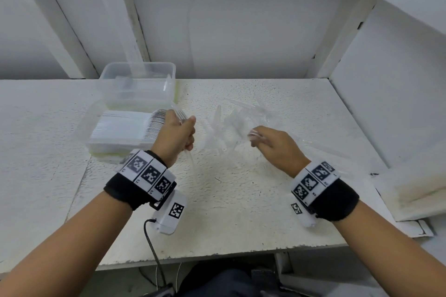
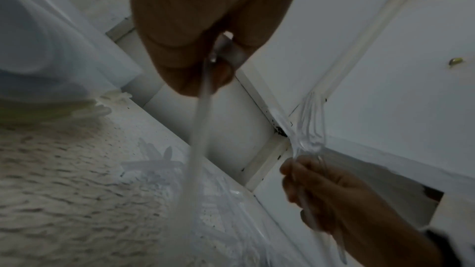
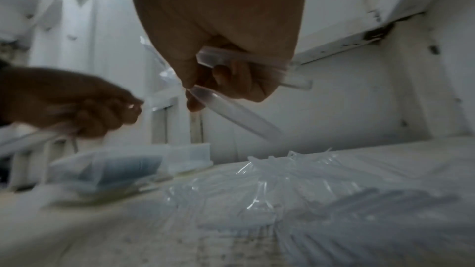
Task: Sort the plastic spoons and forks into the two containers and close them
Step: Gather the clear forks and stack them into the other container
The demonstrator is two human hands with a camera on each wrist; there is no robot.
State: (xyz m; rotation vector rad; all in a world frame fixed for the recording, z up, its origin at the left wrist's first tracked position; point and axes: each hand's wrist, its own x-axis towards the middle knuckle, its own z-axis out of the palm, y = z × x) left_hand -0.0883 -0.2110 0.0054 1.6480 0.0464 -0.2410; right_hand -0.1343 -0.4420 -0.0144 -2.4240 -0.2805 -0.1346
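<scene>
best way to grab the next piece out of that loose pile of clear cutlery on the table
Pinch a handle, not a head. In the loose pile the pieces cross and overlap, but some slim handles jut free at the far edge. Come from above with the right hand, which is nearest but already grips clear cutlery. The left hand also grips some.
</scene>
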